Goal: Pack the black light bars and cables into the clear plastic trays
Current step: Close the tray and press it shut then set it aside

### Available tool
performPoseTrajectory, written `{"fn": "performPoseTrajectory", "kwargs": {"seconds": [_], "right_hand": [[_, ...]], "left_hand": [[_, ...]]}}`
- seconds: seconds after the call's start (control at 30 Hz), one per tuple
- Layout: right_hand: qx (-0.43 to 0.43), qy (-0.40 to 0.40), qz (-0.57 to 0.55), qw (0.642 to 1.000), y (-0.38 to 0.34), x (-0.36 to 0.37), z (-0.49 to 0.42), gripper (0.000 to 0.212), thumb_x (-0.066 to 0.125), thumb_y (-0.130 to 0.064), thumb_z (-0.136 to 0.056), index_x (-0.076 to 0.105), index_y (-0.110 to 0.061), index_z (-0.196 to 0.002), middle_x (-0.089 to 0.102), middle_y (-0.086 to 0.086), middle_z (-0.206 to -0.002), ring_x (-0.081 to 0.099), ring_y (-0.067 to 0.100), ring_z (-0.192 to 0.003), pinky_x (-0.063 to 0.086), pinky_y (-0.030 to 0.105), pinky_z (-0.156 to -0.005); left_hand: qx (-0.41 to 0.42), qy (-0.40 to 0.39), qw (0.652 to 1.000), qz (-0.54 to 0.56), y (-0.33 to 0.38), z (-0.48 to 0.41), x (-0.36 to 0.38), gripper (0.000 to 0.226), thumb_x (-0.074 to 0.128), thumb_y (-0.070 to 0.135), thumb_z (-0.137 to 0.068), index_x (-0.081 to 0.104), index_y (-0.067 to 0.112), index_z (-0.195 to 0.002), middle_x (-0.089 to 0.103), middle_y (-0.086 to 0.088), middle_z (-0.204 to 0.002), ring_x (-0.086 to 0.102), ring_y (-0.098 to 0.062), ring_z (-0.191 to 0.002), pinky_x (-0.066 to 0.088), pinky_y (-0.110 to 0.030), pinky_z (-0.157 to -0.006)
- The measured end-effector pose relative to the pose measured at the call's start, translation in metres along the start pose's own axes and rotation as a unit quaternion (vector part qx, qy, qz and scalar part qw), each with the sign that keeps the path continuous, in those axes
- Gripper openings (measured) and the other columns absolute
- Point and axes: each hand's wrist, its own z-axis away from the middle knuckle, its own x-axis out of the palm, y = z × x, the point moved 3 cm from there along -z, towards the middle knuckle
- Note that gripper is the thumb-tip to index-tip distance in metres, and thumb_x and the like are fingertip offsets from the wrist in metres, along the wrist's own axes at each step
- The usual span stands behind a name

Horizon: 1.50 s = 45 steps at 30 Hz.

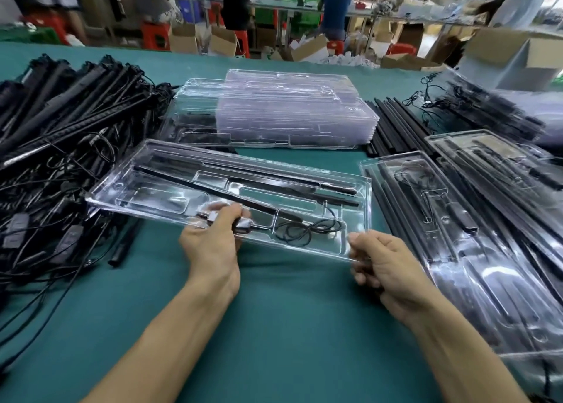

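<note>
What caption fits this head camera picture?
The left hand and right hand hold a clear tray of light bars and cable over the table.

Looks like a factory packing floor: green worktable (274,326), heaped black light bars (61,113) at left, stacked clear trays (289,110) centre, cardboard boxes (222,41), red stools (155,37), workers (335,3) along top.

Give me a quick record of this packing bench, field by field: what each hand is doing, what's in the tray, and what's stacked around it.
left hand: grips the held tray's near edge
right hand: pinches its near right corner
held tray: clear plastic
light bars: black, lying lengthwise in the tray
cable: coiled in the near right compartment
empty trays: stacked behind
loose pile: bars and cables, at left
packed trays: at right
table: green cover
</note>
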Motion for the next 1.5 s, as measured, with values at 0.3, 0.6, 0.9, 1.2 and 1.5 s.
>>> {"fn": "performPoseTrajectory", "kwargs": {"seconds": [0.3, 0.6, 0.9, 1.2, 1.5], "right_hand": [[-0.017, 0.003, -0.020, 1.000, -0.003, 0.002, 0.000, 0.050, 0.055, -0.005, -0.090, 0.053, -0.020, -0.042, 0.044, -0.004, -0.049, 0.037, 0.009, -0.041, 0.029, 0.019, -0.035], [-0.029, 0.020, -0.022, 0.999, -0.003, -0.014, 0.009, 0.041, 0.054, -0.011, -0.095, 0.057, -0.019, -0.055, 0.052, 0.000, -0.057, 0.054, 0.018, -0.046, 0.032, 0.019, -0.035], [-0.045, 0.144, -0.094, 0.984, 0.008, -0.027, 0.020, 0.048, 0.050, -0.021, -0.099, 0.053, -0.025, -0.052, 0.043, -0.008, -0.051, 0.043, 0.008, -0.043, 0.028, 0.016, -0.035], [-0.042, 0.150, -0.101, 0.983, 0.002, -0.027, 0.022, 0.053, 0.053, -0.012, -0.094, 0.048, -0.022, -0.043, 0.036, -0.007, -0.047, 0.033, 0.007, -0.038, 0.027, 0.016, -0.034], [-0.039, 0.133, -0.127, 0.982, 0.002, -0.020, 0.022, 0.028, 0.058, -0.021, -0.096, 0.054, -0.016, -0.068, 0.053, -0.002, -0.059, 0.059, 0.013, -0.051, 0.046, 0.018, -0.046]], "left_hand": [[-0.121, -0.038, 0.991, 0.037, -0.002, -0.012, -0.004, 0.017, 0.066, 0.004, -0.086, 0.064, 0.012, -0.071, 0.067, 0.001, -0.061, 0.062, -0.007, -0.050, 0.051, -0.018, -0.050], [-0.156, -0.060, 0.986, 0.001, -0.007, -0.003, 0.003, 0.013, 0.067, 0.000, -0.085, 0.064, 0.011, -0.079, 0.066, -0.002, -0.066, 0.062, -0.009, -0.051, 0.051, -0.018, -0.048], [-0.064, -0.096, 0.993, 0.034, -0.013, 0.021, 0.033, 0.022, 0.064, -0.009, -0.084, 0.055, 0.008, -0.095, 0.065, -0.006, -0.063, 0.061, -0.015, -0.050, 0.051, -0.020, -0.051], [-0.039, -0.037, 0.998, 0.027, -0.024, 0.024, 0.025, 0.020, 0.068, -0.008, -0.078, 0.058, 0.009, -0.084, 0.064, -0.001, -0.060, 0.063, -0.014, -0.052, 0.052, -0.023, -0.053], [-0.059, -0.039, 0.997, 0.029, -0.025, 0.020, 0.026, 0.020, 0.071, 0.000, -0.083, 0.059, 0.015, -0.088, 0.069, -0.005, -0.066, 0.063, -0.015, -0.056, 0.049, -0.023, -0.054]]}}
